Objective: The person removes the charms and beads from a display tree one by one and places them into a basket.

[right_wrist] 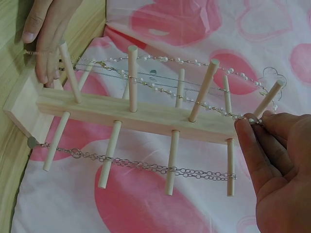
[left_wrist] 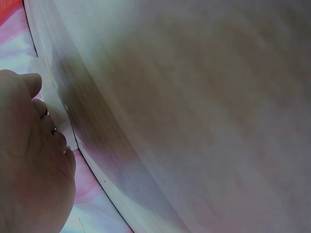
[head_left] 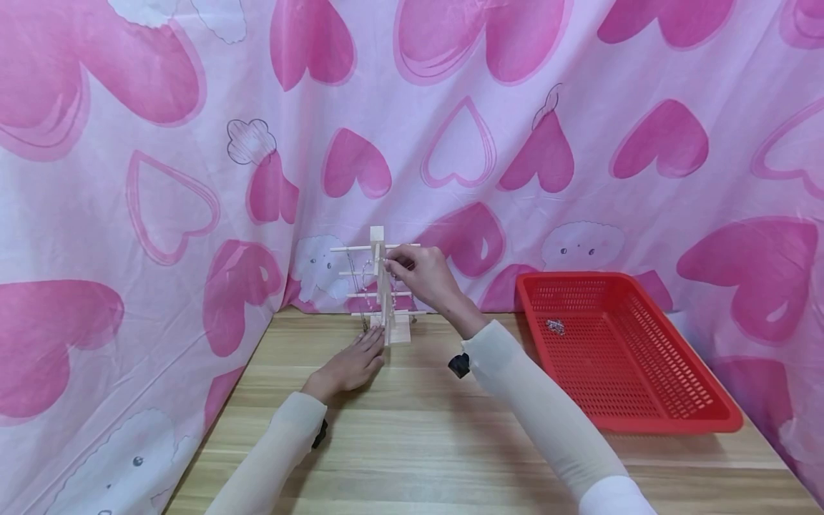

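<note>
A wooden peg stand (head_left: 377,234) stands upright near the back of the table. In the right wrist view, my right hand (right_wrist: 286,160) pinches a beaded necklace (right_wrist: 167,91) between thumb and fingertips, right at a top peg (right_wrist: 268,100). The white-beaded loop stretches along the post towards the base (right_wrist: 29,97). My left hand (head_left: 350,365) rests with extended fingers at the foot of the stand; the left wrist view shows this hand (left_wrist: 34,160) from its side. A silver chain necklace (right_wrist: 146,166) hangs from another top peg, with more thin chains behind the post.
To the right on the wooden table (head_left: 412,443) sits a red plastic basket (head_left: 669,431), with a small silver chain (head_left: 555,327) inside. A pink heart-patterned cloth (head_left: 399,100) hangs behind the stand and at both sides.
</note>
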### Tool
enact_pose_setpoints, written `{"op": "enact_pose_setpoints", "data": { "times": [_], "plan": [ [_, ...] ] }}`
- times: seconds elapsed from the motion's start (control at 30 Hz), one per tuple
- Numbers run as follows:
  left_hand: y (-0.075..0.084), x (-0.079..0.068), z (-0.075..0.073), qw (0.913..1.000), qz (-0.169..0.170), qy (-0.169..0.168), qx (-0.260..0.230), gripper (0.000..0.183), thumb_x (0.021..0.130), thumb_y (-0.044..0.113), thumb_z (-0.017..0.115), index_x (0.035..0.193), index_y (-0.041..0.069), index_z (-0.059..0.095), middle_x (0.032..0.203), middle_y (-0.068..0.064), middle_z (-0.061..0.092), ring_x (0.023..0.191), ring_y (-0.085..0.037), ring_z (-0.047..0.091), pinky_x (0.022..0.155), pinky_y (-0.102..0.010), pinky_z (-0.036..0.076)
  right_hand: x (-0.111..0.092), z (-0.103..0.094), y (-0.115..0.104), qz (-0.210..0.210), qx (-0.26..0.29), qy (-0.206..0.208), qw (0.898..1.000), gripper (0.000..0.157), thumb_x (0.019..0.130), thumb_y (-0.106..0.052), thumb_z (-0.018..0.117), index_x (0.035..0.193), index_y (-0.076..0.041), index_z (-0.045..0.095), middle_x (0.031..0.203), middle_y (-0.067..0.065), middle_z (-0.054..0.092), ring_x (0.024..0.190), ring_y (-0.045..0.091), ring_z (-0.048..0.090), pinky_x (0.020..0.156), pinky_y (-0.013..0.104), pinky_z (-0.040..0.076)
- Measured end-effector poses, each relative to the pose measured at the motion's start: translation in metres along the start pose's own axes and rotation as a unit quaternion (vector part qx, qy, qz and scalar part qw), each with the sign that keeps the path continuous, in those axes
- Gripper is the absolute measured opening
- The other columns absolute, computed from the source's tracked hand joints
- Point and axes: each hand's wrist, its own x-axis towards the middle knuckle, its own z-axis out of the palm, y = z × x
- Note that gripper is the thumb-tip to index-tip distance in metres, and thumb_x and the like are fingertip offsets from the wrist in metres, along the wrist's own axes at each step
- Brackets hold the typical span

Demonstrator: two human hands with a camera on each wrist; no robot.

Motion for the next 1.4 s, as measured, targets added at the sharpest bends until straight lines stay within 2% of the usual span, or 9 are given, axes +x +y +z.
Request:
{"op": "enact_pose_setpoints", "data": {
  "times": [0.37,0.6,0.7,0.9,1.2,1.4],
  "plan": [
    [-0.008,0.003,0.007,1.0,0.0,0.0,0.002,0.063,0.117,0.032,0.034,0.169,0.0,0.018,0.179,-0.017,0.01,0.167,-0.037,0.011,0.137,-0.052,0.017,-0.006,-0.007,-0.008,-0.023,0.003,0.001,1.0,0.015,0.101,-0.015,0.075,0.112,-0.008,0.082,0.1,0.007,0.082,0.082,0.016,0.078,0.073,0.025,0.065],
    [-0.01,0.004,0.009,0.9999,0.004,0.003,-0.015,0.064,0.116,0.03,0.037,0.168,-0.003,0.02,0.178,-0.021,0.013,0.166,-0.04,0.011,0.136,-0.054,0.017,-0.009,-0.013,-0.013,-0.032,0.005,-0.002,0.999,0.014,0.101,-0.016,0.075,0.112,-0.009,0.082,0.098,0.006,0.082,0.082,0.016,0.077,0.074,0.027,0.065],
    [-0.011,0.005,0.01,1.0,0.003,-0.001,0.0,0.064,0.117,0.034,0.034,0.169,-0.001,0.018,0.179,-0.018,0.011,0.167,-0.036,0.01,0.137,-0.051,0.016,-0.01,-0.015,-0.016,-0.037,0.007,-0.001,0.999,0.015,0.101,-0.015,0.075,0.112,-0.008,0.082,0.098,0.007,0.082,0.082,0.016,0.077,0.074,0.026,0.065],
    [-0.012,0.005,0.01,1.0,0.002,-0.002,-0.001,0.064,0.117,0.035,0.032,0.169,0.001,0.017,0.179,-0.016,0.008,0.167,-0.035,0.008,0.137,-0.05,0.015,-0.011,-0.02,-0.019,-0.05,0.018,0.004,0.999,0.015,0.101,-0.013,0.075,0.112,-0.005,0.082,0.098,0.009,0.083,0.081,0.017,0.079,0.072,0.025,0.066],
    [-0.012,0.005,0.012,1.0,0.001,-0.003,-0.002,0.064,0.117,0.035,0.033,0.169,0.002,0.016,0.18,-0.014,0.007,0.168,-0.033,0.007,0.137,-0.049,0.014,-0.01,-0.023,-0.018,-0.061,0.035,0.008,0.998,0.014,0.1,-0.01,0.075,0.11,-0.002,0.081,0.096,0.012,0.083,0.079,0.019,0.08,0.071,0.022,0.065],
    [-0.013,0.005,0.011,1.0,0.006,-0.005,-0.002,0.065,0.117,0.036,0.032,0.169,0.002,0.014,0.18,-0.014,0.005,0.168,-0.034,0.007,0.137,-0.05,0.014,-0.011,-0.027,-0.018,-0.063,0.031,0.012,0.997,0.013,0.1,-0.009,0.074,0.109,-0.002,0.082,0.095,0.012,0.083,0.079,0.02,0.079,0.07,0.024,0.066]
  ]
}}
